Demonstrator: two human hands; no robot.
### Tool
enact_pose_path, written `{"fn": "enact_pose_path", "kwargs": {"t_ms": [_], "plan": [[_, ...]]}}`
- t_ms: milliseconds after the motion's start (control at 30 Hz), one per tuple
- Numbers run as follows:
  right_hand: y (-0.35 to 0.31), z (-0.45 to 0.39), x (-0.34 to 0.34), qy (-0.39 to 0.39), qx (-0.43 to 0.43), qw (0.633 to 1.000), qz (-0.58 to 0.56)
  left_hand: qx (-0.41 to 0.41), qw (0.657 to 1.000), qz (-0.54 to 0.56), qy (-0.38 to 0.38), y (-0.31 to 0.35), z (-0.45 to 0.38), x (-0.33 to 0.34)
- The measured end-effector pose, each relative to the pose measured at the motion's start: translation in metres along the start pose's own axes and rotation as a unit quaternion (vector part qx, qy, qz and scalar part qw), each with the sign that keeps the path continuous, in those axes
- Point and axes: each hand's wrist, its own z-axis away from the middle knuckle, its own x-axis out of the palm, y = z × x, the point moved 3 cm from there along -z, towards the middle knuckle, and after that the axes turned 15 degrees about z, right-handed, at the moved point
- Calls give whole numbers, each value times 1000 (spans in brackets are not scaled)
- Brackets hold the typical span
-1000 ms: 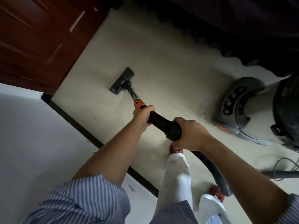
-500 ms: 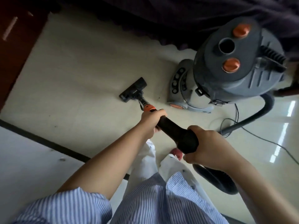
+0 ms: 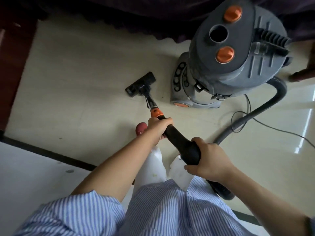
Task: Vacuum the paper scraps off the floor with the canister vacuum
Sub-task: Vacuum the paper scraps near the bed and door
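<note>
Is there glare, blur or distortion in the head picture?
Head view: window glare streaks the floor at right; the left edge is smeared; wide-angle bending swells the canister; the nozzle and both hands look sharp.

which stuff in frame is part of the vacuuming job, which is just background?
Job:
canister
hose
wand, left hand gripping near the orange collar, right hand at the rear
floor head on the tile floor
power cord

Background:
dark fabric edge
wooden furniture
white surface

No paper scraps are clearly visible.
</note>
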Motion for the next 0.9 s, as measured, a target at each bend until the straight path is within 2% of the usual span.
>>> {"fn": "enact_pose_path", "kwargs": {"t_ms": [133, 333, 533, 633, 733, 900], "plan": [[-16, -41, -6, 3, -4, 1000, -11, 18, 1000, -23, 8, 34, -29, -11], [-63, -139, -41, 25, 7, 999, -30, 35, 997, -57, 31, 132, -91, -35], [-118, -240, -105, 47, 12, 998, -50, 37, 999, -28, 28, 248, -156, -58], [-134, -272, -127, 48, 15, 997, -59, 47, 999, -8, 26, 284, -178, -64], [-141, -293, -140, 46, 30, 997, -63, 44, 999, 12, 20, 306, -193, -63], [-126, -280, -143, -4, 53, 996, -67, 11, 995, 98, 26, 290, -189, -46]]}}
